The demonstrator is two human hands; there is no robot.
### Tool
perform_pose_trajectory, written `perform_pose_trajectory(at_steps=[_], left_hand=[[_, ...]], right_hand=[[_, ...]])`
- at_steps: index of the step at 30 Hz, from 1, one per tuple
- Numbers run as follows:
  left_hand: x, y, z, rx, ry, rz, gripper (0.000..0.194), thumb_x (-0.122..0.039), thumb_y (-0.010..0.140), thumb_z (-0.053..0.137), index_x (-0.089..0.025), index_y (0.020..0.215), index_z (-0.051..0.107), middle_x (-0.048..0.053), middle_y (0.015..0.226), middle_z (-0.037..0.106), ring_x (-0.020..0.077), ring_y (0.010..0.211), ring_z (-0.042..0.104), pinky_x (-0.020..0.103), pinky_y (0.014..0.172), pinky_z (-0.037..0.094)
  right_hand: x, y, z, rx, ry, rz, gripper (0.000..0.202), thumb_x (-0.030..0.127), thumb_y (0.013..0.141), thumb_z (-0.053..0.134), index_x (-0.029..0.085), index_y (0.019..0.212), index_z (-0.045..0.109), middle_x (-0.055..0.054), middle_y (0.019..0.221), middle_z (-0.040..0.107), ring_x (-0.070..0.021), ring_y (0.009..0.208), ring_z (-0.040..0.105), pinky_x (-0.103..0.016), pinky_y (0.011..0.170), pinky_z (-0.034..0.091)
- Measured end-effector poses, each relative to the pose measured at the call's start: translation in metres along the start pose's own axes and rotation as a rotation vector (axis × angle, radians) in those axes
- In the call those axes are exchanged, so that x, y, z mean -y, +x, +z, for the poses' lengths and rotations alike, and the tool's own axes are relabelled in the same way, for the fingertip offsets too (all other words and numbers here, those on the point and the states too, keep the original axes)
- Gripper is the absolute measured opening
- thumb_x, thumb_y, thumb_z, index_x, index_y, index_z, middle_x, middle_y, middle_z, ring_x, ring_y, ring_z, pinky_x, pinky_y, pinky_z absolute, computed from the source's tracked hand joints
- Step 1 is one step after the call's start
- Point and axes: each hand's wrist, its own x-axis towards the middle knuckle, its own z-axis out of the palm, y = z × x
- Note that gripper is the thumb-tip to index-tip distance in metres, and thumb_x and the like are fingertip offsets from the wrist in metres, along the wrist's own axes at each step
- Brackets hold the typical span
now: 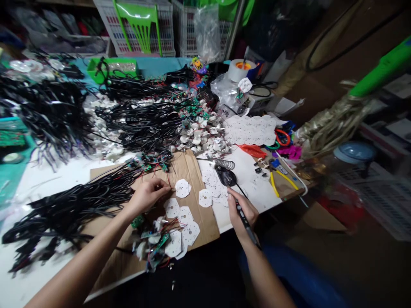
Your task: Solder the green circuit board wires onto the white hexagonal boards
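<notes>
My left hand (150, 193) is closed in a pinch on a thin red wire (168, 182), just left of a white octagonal LED board (183, 188) on the cardboard sheet (189, 164). My right hand (241, 209) grips the dark handle of a soldering iron (245, 221), pointing up and away from me. Beyond its front end lies a black holder (225, 175) with a metal spring coil (225, 164). More white boards (205, 198) lie between my hands. Wired boards (157, 239) with white plastic parts are heaped below my left wrist.
Black cables (86, 201) are bundled on the left, with more piles (144, 117) behind. White plastic parts (201, 134) and a stack of white board panels (250, 129) stand farther back. Yellow-handled pliers (275, 184) lie by the table's right edge. A green bin (93, 70) sits at the back.
</notes>
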Motion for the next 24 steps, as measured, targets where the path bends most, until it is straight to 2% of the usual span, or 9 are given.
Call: perform_pose_trajectory(at_steps=[4,11,17,24], left_hand=[[-0.003,0.003,0.008,-0.054,0.101,0.004,0.03,-0.05,0.079,0.067,-0.02,0.074,0.07,0.001,0.072,0.069,0.0176,0.066,0.061,0.027,0.059,0.043],[-0.009,0.003,0.023,-0.162,0.307,0.076,0.023,-0.034,0.088,0.064,-0.019,0.071,0.068,0.006,0.084,0.071,0.0197,0.08,0.064,0.03,0.074,0.044],[-0.007,0.003,0.025,-0.176,0.371,0.08,0.024,-0.032,0.092,0.06,-0.018,0.075,0.068,0.007,0.086,0.071,0.0199,0.082,0.064,0.029,0.076,0.044],[-0.01,0.004,0.024,-0.163,0.371,-0.004,0.025,-0.035,0.093,0.059,-0.018,0.078,0.069,0.007,0.086,0.072,0.0196,0.08,0.064,0.028,0.072,0.042]], right_hand=[[0.022,-0.004,0.002,0.088,0.121,0.067,0.024,0.016,0.099,0.062,0.02,0.118,0.077,-0.009,0.097,0.082,-0.0201,0.08,0.08,-0.03,0.077,0.065],[0.062,-0.018,0.031,0.269,0.384,-0.052,0.028,0.011,0.098,0.06,0.017,0.122,0.073,-0.009,0.093,0.08,-0.0197,0.079,0.077,-0.032,0.074,0.063],[0.066,-0.027,0.047,0.289,0.461,0.018,0.027,0.013,0.099,0.059,0.019,0.122,0.072,-0.007,0.092,0.079,-0.0183,0.078,0.076,-0.031,0.073,0.062],[0.064,-0.027,0.05,0.322,0.443,0.062,0.025,0.017,0.101,0.058,0.022,0.121,0.073,-0.005,0.09,0.081,-0.0183,0.077,0.078,-0.031,0.076,0.065]])
